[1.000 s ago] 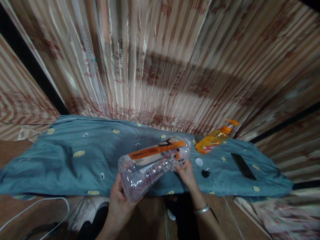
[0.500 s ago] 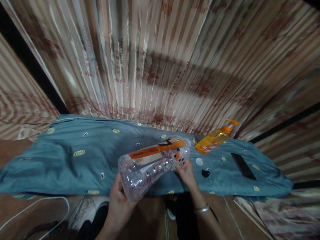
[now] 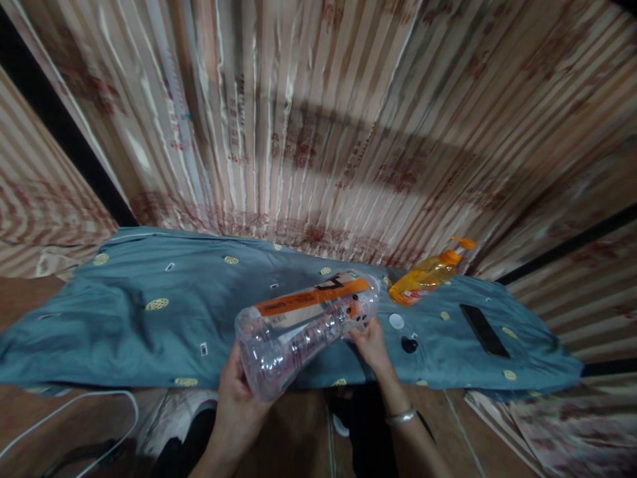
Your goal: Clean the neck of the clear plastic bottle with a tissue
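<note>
A large clear plastic bottle (image 3: 308,335) with an orange and white label is held tilted above the bed-like surface, its base toward my left side. My left hand (image 3: 241,392) grips the bottle's near end, with part of the fingers hidden behind it. My right hand (image 3: 369,342) closes on the far end from below, its fingertips partly covered by the bottle. Just beyond stands an orange pump bottle (image 3: 423,277) of yellow-orange liquid. Right of my right hand lie a white round disc (image 3: 397,322) and a small black object (image 3: 409,344) whose kind I cannot make out.
A dark phone (image 3: 484,330) lies on the right part of the teal cloth (image 3: 119,318) with yellow prints. Striped curtains (image 3: 308,133) hang behind and at both sides, with black poles at the corners. A white cable (image 3: 89,397) loops over the floor at lower left.
</note>
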Action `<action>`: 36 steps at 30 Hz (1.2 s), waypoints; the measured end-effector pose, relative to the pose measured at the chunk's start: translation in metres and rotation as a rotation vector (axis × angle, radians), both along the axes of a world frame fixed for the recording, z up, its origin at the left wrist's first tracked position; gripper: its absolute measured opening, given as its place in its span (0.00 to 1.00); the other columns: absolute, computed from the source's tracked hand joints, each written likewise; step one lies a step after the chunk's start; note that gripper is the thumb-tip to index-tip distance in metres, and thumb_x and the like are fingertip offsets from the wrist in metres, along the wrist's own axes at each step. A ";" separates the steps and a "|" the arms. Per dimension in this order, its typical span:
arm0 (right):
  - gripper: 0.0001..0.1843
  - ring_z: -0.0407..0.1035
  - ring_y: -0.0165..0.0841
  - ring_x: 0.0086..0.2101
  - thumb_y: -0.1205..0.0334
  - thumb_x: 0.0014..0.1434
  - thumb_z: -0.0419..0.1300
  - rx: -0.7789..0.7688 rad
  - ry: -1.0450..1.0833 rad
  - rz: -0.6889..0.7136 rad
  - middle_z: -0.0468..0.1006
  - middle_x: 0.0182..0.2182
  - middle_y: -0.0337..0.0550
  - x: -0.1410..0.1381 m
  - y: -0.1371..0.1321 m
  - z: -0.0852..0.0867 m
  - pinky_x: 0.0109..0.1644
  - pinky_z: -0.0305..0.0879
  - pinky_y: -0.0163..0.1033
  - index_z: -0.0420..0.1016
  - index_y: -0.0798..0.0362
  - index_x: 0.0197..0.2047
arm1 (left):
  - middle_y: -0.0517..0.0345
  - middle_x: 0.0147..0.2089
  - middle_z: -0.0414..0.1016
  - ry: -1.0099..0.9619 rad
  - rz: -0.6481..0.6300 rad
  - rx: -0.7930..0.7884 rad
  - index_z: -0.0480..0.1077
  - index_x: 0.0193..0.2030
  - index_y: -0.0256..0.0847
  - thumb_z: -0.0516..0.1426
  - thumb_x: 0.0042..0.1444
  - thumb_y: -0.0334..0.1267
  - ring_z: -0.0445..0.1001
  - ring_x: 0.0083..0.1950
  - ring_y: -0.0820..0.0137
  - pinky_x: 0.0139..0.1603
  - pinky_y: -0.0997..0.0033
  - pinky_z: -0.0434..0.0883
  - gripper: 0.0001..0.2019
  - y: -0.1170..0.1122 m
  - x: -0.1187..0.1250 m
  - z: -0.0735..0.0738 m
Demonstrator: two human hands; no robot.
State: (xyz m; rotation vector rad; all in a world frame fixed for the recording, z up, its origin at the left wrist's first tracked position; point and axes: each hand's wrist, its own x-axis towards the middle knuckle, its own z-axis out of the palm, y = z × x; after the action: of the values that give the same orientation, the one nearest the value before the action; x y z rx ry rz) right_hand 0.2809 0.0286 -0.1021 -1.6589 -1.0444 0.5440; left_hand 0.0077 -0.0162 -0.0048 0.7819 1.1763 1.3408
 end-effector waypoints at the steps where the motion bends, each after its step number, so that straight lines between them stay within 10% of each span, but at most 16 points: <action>1: 0.22 0.84 0.52 0.43 0.47 0.46 0.70 -0.003 0.005 -0.001 0.90 0.42 0.52 0.000 0.000 0.000 0.51 0.80 0.55 0.76 0.48 0.43 | 0.56 0.52 0.87 -0.001 -0.001 -0.003 0.80 0.51 0.49 0.80 0.36 0.50 0.86 0.57 0.50 0.66 0.43 0.79 0.32 0.000 0.000 0.000; 36: 0.22 0.85 0.51 0.44 0.48 0.47 0.70 0.020 0.002 -0.001 0.90 0.42 0.49 0.001 0.001 -0.004 0.51 0.80 0.56 0.76 0.47 0.44 | 0.50 0.53 0.88 0.055 0.004 0.026 0.81 0.54 0.44 0.81 0.31 0.51 0.88 0.55 0.50 0.62 0.49 0.82 0.40 -0.001 0.000 0.005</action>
State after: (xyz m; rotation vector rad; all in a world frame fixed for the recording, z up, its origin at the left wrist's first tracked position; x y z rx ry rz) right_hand 0.2815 0.0296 -0.1065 -1.6413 -1.0449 0.5328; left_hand 0.0081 -0.0171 0.0007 0.8397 1.2058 1.3477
